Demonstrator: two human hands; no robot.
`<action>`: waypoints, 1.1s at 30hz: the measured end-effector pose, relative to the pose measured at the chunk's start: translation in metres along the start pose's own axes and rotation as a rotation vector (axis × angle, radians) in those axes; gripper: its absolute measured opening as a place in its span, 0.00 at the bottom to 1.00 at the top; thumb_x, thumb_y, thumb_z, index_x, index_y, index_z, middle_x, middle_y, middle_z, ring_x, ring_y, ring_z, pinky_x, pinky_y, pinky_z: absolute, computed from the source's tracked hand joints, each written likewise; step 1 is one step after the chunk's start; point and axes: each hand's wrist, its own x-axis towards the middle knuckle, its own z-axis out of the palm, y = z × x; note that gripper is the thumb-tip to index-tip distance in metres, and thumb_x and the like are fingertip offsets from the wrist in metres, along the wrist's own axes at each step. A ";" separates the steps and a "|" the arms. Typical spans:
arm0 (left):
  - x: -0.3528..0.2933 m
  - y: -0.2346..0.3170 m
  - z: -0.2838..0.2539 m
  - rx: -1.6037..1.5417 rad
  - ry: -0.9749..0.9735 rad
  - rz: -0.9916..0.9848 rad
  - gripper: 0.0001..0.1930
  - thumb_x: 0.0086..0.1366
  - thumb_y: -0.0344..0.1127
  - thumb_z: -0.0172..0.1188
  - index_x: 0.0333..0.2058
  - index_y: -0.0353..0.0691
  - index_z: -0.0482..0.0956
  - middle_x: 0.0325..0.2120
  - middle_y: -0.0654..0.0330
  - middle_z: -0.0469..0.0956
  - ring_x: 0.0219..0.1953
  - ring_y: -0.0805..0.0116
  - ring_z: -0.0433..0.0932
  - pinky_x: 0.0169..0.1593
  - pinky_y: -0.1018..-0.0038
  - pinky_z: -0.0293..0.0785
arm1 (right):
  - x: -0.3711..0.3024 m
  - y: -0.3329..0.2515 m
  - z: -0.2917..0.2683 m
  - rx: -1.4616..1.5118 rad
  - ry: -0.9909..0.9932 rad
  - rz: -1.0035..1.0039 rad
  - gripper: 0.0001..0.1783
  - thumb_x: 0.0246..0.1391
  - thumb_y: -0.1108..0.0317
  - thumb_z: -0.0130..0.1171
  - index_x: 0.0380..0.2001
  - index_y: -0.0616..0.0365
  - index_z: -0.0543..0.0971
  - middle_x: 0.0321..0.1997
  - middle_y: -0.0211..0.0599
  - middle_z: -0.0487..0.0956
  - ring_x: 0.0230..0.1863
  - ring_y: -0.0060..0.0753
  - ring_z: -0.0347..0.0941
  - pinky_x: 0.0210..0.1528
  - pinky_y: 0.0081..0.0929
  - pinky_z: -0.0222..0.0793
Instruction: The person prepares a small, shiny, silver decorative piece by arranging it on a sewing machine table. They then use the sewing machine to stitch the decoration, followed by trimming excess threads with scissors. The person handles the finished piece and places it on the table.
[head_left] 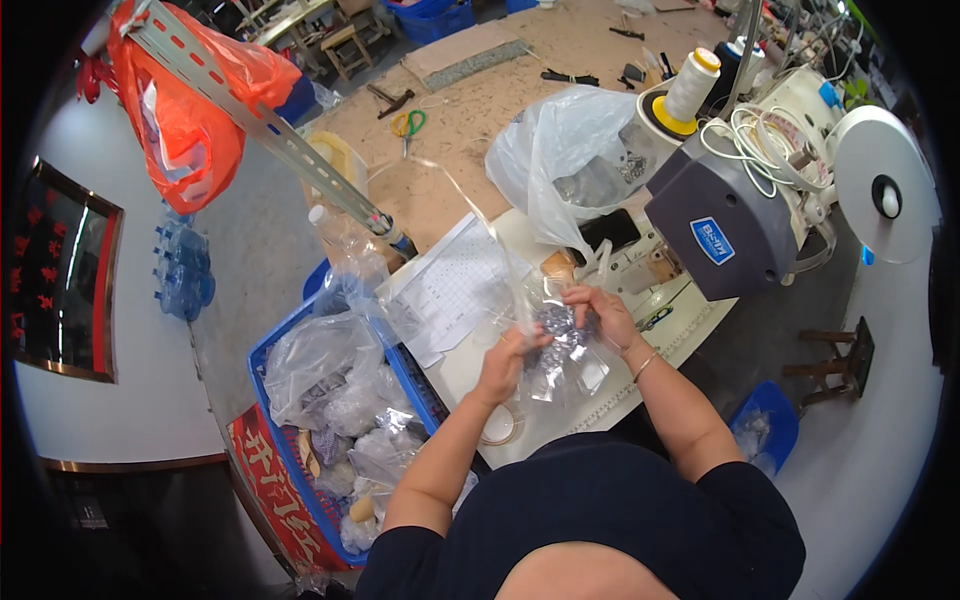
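My left hand and my right hand are together over the white work table. Both grip a small clear plastic bag with a grey-blue patterned bundle inside it. The left hand pinches the bag's left edge, and the right hand's fingers close on the top of the bundle. The bag's lower part hangs loose between my wrists. A roll of clear tape lies on the table under my left forearm.
A grey sewing machine stands right of my hands, with a thread cone behind it. A large clear bag and a paper sheet lie ahead. A blue crate of bagged pieces sits left. An orange bag hangs upper left.
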 end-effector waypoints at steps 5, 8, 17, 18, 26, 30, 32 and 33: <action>0.003 0.037 0.026 0.503 -0.264 0.277 0.19 0.52 0.25 0.55 0.46 0.40 0.73 0.43 0.53 0.74 0.53 0.55 0.67 0.56 0.62 0.61 | -0.045 -0.053 0.009 -0.796 0.091 -0.122 0.14 0.58 0.64 0.49 0.43 0.56 0.76 0.35 0.37 0.70 0.44 0.38 0.60 0.52 0.36 0.55; 0.010 0.051 0.039 0.469 -0.300 0.229 0.19 0.51 0.24 0.55 0.45 0.40 0.73 0.45 0.52 0.72 0.53 0.54 0.66 0.56 0.59 0.59 | -0.071 -0.063 0.023 -1.149 0.233 -0.237 0.17 0.52 0.70 0.53 0.47 0.53 0.76 0.40 0.43 0.65 0.47 0.47 0.57 0.52 0.39 0.54; 0.019 0.018 0.089 -0.561 -0.131 -0.341 0.14 0.68 0.34 0.43 0.48 0.36 0.71 0.43 0.56 0.75 0.52 0.64 0.67 0.58 0.64 0.57 | -0.088 -0.034 0.008 -0.529 0.528 0.069 0.12 0.59 0.68 0.47 0.40 0.64 0.76 0.26 0.38 0.71 0.28 0.37 0.69 0.35 0.25 0.66; 0.021 0.013 0.086 -0.821 -0.017 -0.424 0.15 0.69 0.36 0.42 0.48 0.35 0.71 0.43 0.57 0.75 0.52 0.66 0.67 0.58 0.66 0.56 | -0.085 -0.037 0.010 -0.406 0.532 0.129 0.12 0.59 0.68 0.47 0.40 0.64 0.76 0.24 0.37 0.72 0.25 0.37 0.70 0.33 0.24 0.67; 0.029 0.063 0.081 -0.470 -0.063 -0.232 0.19 0.69 0.38 0.43 0.53 0.34 0.68 0.55 0.53 0.65 0.60 0.65 0.59 0.62 0.71 0.48 | -0.062 -0.040 0.035 -0.624 0.341 -0.177 0.13 0.56 0.71 0.47 0.43 0.63 0.72 0.39 0.50 0.77 0.39 0.49 0.74 0.41 0.34 0.69; 0.035 0.077 0.070 -0.153 -0.233 -0.283 0.22 0.68 0.39 0.43 0.57 0.34 0.64 0.63 0.49 0.50 0.65 0.57 0.49 0.64 0.67 0.45 | -0.064 -0.037 0.048 -0.847 0.155 -0.214 0.21 0.47 0.65 0.53 0.46 0.60 0.71 0.44 0.53 0.73 0.43 0.56 0.70 0.44 0.46 0.67; 0.036 0.089 0.066 0.203 -0.228 -0.205 0.24 0.68 0.40 0.42 0.59 0.33 0.60 0.63 0.47 0.48 0.65 0.54 0.47 0.65 0.65 0.43 | -0.061 -0.049 0.055 -0.811 0.214 -0.421 0.22 0.47 0.63 0.54 0.45 0.60 0.70 0.41 0.51 0.74 0.40 0.57 0.71 0.41 0.44 0.68; 0.036 0.102 0.065 0.230 -0.231 -0.187 0.25 0.68 0.41 0.42 0.59 0.33 0.58 0.63 0.46 0.47 0.66 0.53 0.46 0.65 0.64 0.42 | -0.062 -0.056 0.057 -0.740 0.217 -0.406 0.21 0.47 0.63 0.54 0.45 0.60 0.71 0.39 0.50 0.74 0.39 0.56 0.71 0.41 0.43 0.68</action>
